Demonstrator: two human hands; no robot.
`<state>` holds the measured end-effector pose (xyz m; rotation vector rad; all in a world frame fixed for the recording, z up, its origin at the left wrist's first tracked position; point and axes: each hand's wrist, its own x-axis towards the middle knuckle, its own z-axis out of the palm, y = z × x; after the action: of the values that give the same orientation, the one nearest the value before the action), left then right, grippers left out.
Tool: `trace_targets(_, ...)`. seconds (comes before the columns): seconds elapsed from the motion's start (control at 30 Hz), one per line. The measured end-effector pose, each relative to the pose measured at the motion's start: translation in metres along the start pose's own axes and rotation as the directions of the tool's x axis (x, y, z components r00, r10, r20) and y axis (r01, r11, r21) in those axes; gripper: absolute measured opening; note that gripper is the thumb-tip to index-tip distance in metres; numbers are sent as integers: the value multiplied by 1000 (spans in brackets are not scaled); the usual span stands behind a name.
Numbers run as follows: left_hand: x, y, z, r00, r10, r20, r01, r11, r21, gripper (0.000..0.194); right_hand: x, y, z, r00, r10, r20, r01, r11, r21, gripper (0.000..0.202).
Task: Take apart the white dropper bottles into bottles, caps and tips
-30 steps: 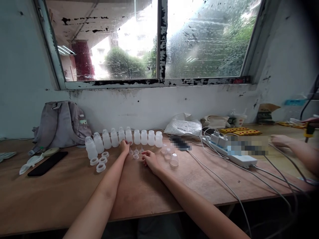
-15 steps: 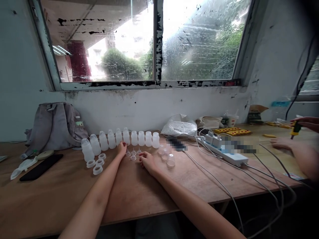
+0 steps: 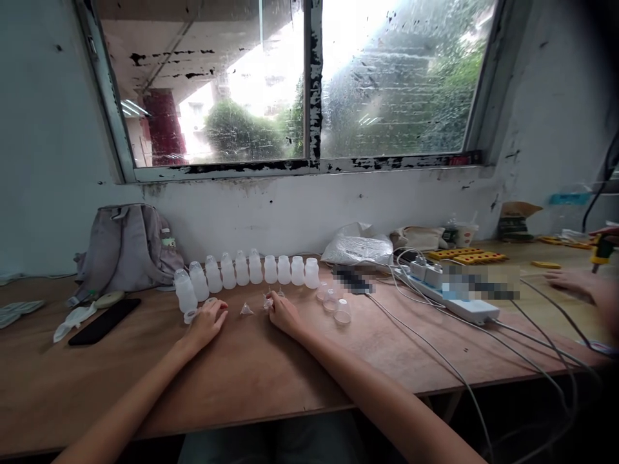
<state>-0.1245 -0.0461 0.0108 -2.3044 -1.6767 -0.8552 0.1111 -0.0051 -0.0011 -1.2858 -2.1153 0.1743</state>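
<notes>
My left hand [image 3: 207,320] lies low over the white bottle screw rings, fingers curled down and closed on one that they mostly hide. One screw ring [image 3: 190,316] shows at its left edge, and part of another pokes out behind. My right hand [image 3: 284,314] pinches a clear silicone bottle teat [image 3: 267,301] just above the table. A separate clear teat [image 3: 246,309] stands between my hands, and another teat [image 3: 281,292] is partly visible behind my right fingers. Behind them runs a curved row of frosted baby bottles [image 3: 228,270]; those on the left have clear tops, while several on the right [image 3: 284,270] are uncapped.
Clear domed caps [image 3: 342,312] stand right of my right hand. Further right are a power strip [image 3: 459,303] and loose cables. A black phone [image 3: 104,322] and a grey backpack [image 3: 128,251] sit left. A co-worker's hand [image 3: 575,283] is at the far right, near a yellow-black screwdriver [image 3: 599,254].
My left hand has moved left from the bottle row onto the screw rings. My right fingers have closed on a teat from the cluster. The view has shifted slightly left.
</notes>
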Motion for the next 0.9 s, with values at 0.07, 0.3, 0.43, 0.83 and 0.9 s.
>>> trace_targets(0.07, -6, -4, -5, 1000, 21, 7, -22, 998, 60, 17, -1, -3, 0, 999, -42, 26, 44, 997, -63, 28)
trace_targets(0.3, -20, 2, -18, 985, 122, 124, -135, 985, 107, 30, -2, -18, 1, 949, -290, 123, 305, 943, -131, 27)
trace_targets(0.43, -15, 5, -22, 977, 158, 141, -179, 971, 157, 28, 0, -26, 3, 911, -360, 203, 393, 906, -158, 26)
trace_targets(0.83, -41, -19, -35, 984, 20, 179, -26, 999, 29, 23, 56, -27, -13, 951, -210, 228, 232, 970, -73, 17)
trace_targets(0.9, -42, -13, -32, 982, 54, 184, -55, 998, 1, 23, 71, -29, -18, 952, -179, 248, 210, 972, -102, 21)
